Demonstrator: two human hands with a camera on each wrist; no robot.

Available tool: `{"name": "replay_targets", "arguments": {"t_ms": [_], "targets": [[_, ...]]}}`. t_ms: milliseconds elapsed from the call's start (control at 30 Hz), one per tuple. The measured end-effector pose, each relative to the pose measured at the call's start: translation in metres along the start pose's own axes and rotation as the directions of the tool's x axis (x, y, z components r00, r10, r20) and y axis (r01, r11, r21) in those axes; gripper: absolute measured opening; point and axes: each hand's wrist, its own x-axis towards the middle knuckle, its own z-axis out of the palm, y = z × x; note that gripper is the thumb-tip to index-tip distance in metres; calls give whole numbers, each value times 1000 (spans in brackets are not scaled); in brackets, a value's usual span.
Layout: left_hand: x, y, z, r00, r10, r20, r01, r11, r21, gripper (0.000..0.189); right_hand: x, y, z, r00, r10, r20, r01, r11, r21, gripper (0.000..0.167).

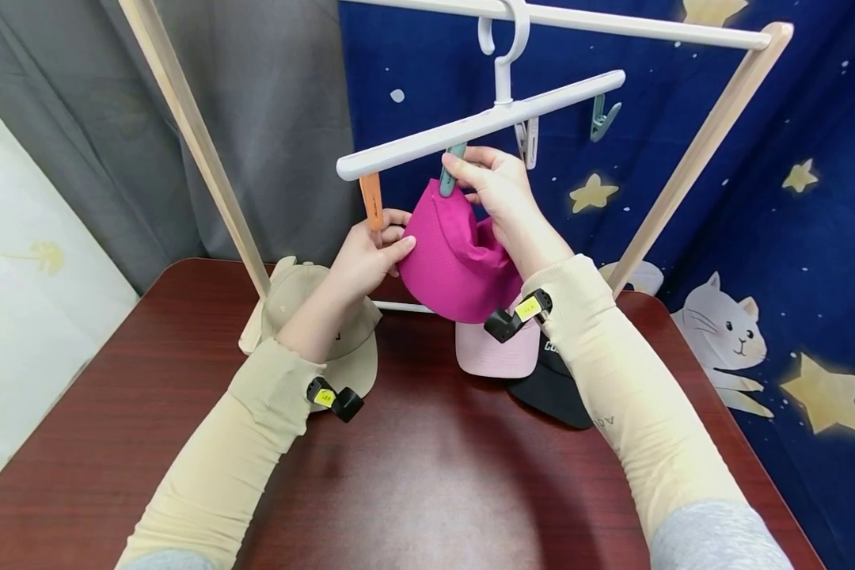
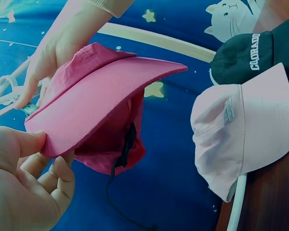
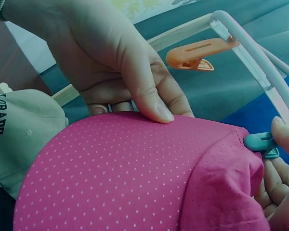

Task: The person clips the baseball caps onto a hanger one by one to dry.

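A magenta cap [image 1: 435, 265] with small pale dots hangs under a white hanger [image 1: 413, 147], its brim toward the left. My left hand [image 1: 363, 257] pinches the brim's edge between thumb and fingers, plain in the left wrist view. With thumb and fingers, my right hand [image 1: 499, 190] pinches a teal clip [image 3: 258, 141] whose jaws are on the cap where brim and crown meet. A black cord [image 2: 127, 144] dangles from inside the cap. Beside the left hand, an orange clip [image 1: 372, 202] hangs from the hanger's left end, holding nothing.
The hanger hooks over a white rail [image 1: 641, 30] between wooden posts. A white clip [image 1: 530, 142] and a grey-green clip [image 1: 602, 119] hang farther right. Beige [image 1: 349, 364], pink [image 1: 495, 352] and black [image 1: 552, 392] caps sit on the brown table [image 1: 413, 483] below.
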Motion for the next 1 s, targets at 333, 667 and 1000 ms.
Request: {"name": "replay_targets", "arguments": {"t_ms": [333,667,1000], "targets": [[2,-4,-7,1000,-3,-12,4,1000,29,32,1,5,0,999,-29,44,28,999,20,37],[2,-13,-15,993,-89,-72,89,996,5,33,-4,12,0,996,-47,82,45,999,24,37],[0,-21,-24,987,-83,-141,86,996,16,31,-5,19,-4,996,-46,80,46,999,-2,36]]}}
